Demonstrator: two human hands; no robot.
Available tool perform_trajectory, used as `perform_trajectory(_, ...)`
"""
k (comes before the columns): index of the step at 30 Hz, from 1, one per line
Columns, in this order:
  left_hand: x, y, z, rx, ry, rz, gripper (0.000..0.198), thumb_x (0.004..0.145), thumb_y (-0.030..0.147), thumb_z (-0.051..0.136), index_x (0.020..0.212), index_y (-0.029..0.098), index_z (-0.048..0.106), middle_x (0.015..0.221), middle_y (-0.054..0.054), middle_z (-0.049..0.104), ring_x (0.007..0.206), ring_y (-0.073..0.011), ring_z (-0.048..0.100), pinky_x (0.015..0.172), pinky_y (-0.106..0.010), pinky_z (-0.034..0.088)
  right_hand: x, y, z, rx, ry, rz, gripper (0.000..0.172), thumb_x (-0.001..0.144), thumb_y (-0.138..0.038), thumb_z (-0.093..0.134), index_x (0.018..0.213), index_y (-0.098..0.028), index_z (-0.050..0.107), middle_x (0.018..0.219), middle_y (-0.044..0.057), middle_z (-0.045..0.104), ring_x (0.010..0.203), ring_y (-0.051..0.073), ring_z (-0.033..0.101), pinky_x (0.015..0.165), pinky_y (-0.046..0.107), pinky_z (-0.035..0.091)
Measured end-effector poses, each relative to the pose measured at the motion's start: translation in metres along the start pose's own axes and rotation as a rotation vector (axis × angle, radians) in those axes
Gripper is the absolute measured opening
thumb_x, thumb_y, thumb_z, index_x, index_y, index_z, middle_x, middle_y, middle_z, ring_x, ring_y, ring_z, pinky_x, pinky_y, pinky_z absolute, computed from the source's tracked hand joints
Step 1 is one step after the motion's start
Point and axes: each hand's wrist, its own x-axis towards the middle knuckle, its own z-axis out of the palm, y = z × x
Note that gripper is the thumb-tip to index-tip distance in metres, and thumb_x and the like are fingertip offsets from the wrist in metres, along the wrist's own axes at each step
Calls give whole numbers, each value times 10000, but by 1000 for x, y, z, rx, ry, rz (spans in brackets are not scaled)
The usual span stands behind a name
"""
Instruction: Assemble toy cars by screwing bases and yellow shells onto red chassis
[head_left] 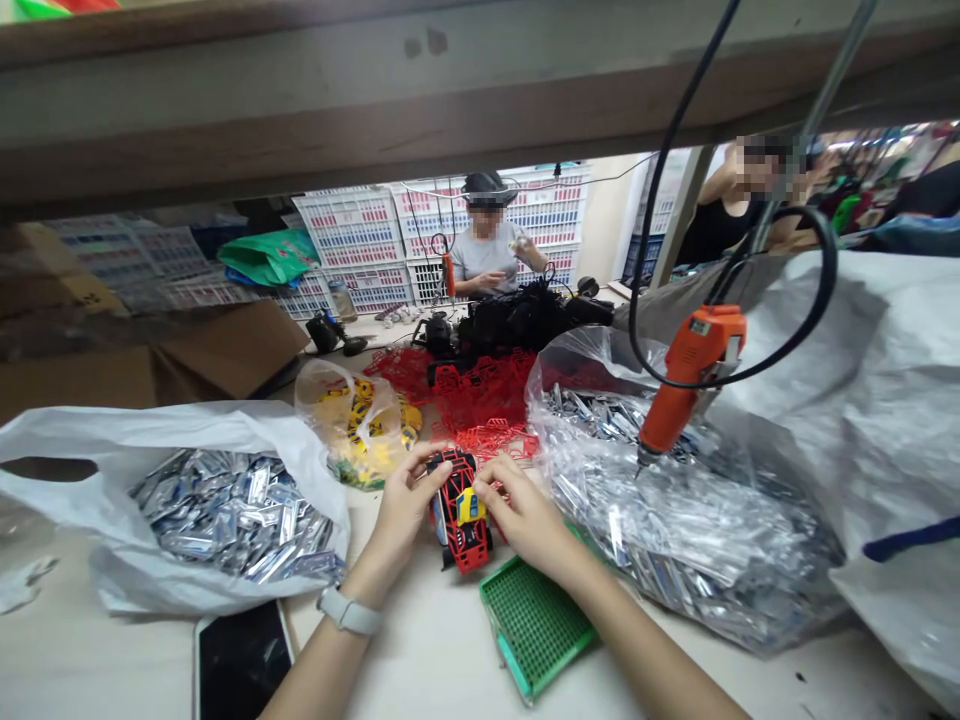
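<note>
Finding one: my left fingertips point(433, 470) were closed on the far end of the toy car point(460, 512), pressing its red frame. My right fingertips point(486, 487) were pinched at the yellow piece seated in that frame. The car lay on the bench point(420, 660) between both hands, so I judged the two-sided hold was there to keep it from sliding.

Finding two: my left hand point(401, 512) sat just left of the car with its wrist bent inward and a watch point(349, 612) on it. My right hand point(525, 518) sat just right of the car, knuckles up. Both forearms ran in from the near edge and met at the car.

Finding three, surroundings as placed from the car:
- A green tray point(534, 625) lay just near-right of it, under my right wrist.
- A pile of red frames point(480, 400) lay just beyond it.
- A bag of yellow parts point(367, 420) lay beyond and to the left.
- Open bags of silver pieces lay to the left point(225, 510) and to the right point(675, 510). Their mouths faced the car, probably for easy reach.
- An orange screwdriver point(686, 385) hung on its cable above the right bag, tip down.
- A phone point(240, 660) lay near-left of the car.
- A co-worker point(487, 250) sat well beyond it, across the bench.
</note>
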Motion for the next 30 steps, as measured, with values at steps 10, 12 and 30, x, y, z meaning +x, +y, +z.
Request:
perform_trajectory(10,1,-7,2,35,4,15,490,659,517,898,1023,209,784,1103,-83,794,1071,-255,709,978,-370,531,0,0,1,-20,11,5,210,1023,-280,576,839,-205,645,910,31,616,961,218,591,917,373,466)
perform_trajectory(12,1,-5,2,42,4,20,482,664,509,898,1020,206,781,1107,-85,791,1088,-261,706,997,-377,523,0,1,1,-33,10,-1,208,1019,-275,580,833,-207,642,904,30,617,947,217,594,900,368,474)
perform_trajectory(30,-14,12,9,51,-31,8,547,751,621,822,1120,235,706,1086,-47,732,1022,-229,668,878,-312,517,-4,-1,11,-255,157,-179,170,1031,-172,494,924,-211,620,955,72,617,945,238,610,864,372,507)
